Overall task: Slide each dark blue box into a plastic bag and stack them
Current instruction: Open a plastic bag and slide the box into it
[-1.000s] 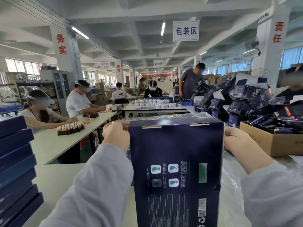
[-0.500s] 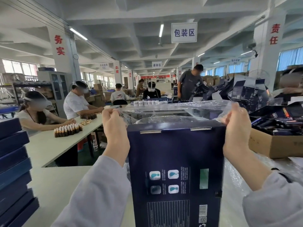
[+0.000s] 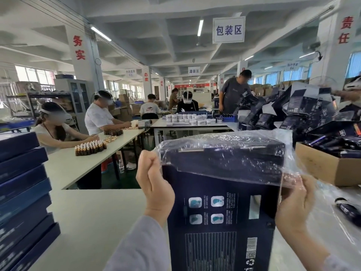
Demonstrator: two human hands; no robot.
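pinching the plastic bag (image 3: 224, 153), your left hand (image 3: 154, 183) and right hand (image 3: 294, 204) now have it over the dark blue box (image 3: 220, 222) (top only), so sleeving starts.

Long white tables (image 3: 93, 222) under strip lights (image 3: 200, 27)

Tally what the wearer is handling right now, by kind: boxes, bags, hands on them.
dark blue box: 1
plastic bag, over the box's top end: 1
hands gripping the bag's edges: 2 (left hand, right hand)
Total: 4
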